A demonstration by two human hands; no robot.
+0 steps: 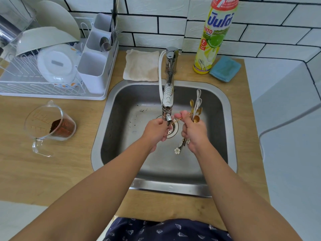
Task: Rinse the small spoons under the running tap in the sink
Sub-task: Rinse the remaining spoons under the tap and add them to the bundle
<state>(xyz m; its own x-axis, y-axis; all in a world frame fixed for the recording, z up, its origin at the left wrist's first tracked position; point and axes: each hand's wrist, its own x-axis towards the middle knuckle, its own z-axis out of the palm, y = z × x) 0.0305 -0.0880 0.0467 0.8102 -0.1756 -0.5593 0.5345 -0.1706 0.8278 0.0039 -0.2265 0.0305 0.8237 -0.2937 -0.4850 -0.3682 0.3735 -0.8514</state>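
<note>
Steel sink (pixel 224 129): spoon bunch (pixel 196 108) in right hand (pixel 195 134).

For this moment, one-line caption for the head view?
Over the sink, right hand holds a bunch of small spoons; left hand pinches one spoon below the tap.

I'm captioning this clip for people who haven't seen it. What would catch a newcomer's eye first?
Both hands meet over the steel sink under the tap: the right hand grips a bunch of small spoons, bowls fanning upward, while the left hand holds one thin gold spoon by the spout. Next, the tall yellow dish soap bottle stands behind the sink, and a glass measuring jug holding brown powder sits on the counter left of it.
</note>
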